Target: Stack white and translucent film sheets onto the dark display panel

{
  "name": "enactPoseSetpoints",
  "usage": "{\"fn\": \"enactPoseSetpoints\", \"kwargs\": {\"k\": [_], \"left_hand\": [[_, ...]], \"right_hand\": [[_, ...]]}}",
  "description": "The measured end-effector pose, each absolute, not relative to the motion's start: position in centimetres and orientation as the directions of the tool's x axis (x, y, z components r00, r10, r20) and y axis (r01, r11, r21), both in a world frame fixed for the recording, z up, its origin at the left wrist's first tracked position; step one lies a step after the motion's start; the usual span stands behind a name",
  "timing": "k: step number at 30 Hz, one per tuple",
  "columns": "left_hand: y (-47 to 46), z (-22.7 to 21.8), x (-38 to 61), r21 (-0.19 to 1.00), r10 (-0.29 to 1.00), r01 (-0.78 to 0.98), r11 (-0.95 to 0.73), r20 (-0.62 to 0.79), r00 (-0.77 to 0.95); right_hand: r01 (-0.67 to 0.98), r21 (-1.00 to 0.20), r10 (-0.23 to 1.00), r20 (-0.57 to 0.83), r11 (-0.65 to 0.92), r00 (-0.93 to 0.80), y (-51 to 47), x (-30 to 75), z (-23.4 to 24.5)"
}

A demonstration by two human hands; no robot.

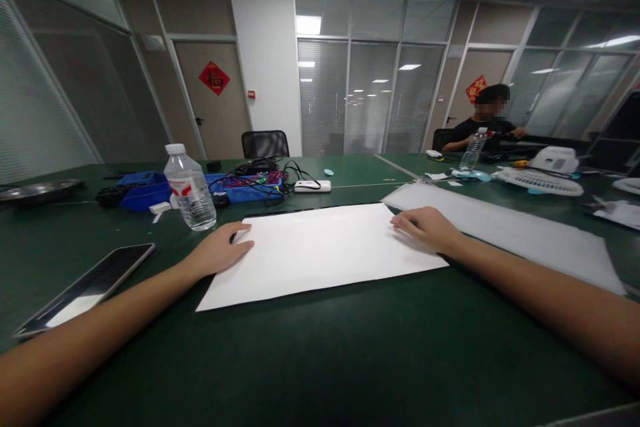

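Observation:
A white sheet of paper (320, 247) lies on the green table in front of me, with a thin dark strip showing along its far edge. My left hand (223, 248) rests over its left side, thumb and forefinger apart on top of the paper. Over the right side lies my right hand (425, 228), palm down, its fingertips reaching onto the sheet and the fingers loosely bent. Neither hand visibly pinches the paper. Just beyond my left hand stands a clear water bottle (193, 193) with a white cap.
A phone (90, 290) lies beside my left forearm. Behind the bottle are blue trays (143, 193) with tangled wires and a white power strip (313, 185). A translucent white sheet (520, 230) lies at right, near a white fan (540, 180). Another person (480, 123) sits at the far right.

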State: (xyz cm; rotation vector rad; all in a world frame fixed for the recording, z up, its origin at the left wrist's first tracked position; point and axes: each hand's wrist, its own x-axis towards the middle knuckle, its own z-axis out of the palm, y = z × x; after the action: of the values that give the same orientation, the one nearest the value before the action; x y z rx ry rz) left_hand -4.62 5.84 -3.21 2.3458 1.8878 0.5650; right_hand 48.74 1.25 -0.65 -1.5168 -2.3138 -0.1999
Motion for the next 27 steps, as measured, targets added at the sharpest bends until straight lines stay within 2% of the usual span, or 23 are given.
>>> {"fn": "enactPoseSetpoints", "kwargs": {"k": [5,16,22,25,27], "left_hand": [[6.5,-3.4,-5.3,0.293,0.961,0.931,-0.219,0.229,0.155],[6.9,-3.5,-6.3,0.292,0.955,0.925,-0.243,0.237,0.176],[6.6,-3.5,-5.9,0.266,0.946,0.929,-0.259,0.264,0.188],[6.4,-3.6,-5.7,0.26,0.921,0.907,-0.331,0.296,0.252],[6.2,-3.6,-5.7,0.298,0.907,0.872,-0.388,0.291,0.304]], "right_hand": [[0.964,-0.114,0.899,0.401,0.242,-0.179,2.2,48.6,-1.7],[0.956,-0.155,0.91,0.376,0.249,-0.176,1.7,48.6,-2.0],[0.975,-0.087,0.918,0.364,0.203,-0.158,3.4,50.4,-1.8],[0.996,-0.023,0.933,0.352,0.083,-0.07,4.9,53.0,-2.1],[1.0,0.005,0.947,0.32,-0.015,0.013,5.6,54.7,-2.4]]}}
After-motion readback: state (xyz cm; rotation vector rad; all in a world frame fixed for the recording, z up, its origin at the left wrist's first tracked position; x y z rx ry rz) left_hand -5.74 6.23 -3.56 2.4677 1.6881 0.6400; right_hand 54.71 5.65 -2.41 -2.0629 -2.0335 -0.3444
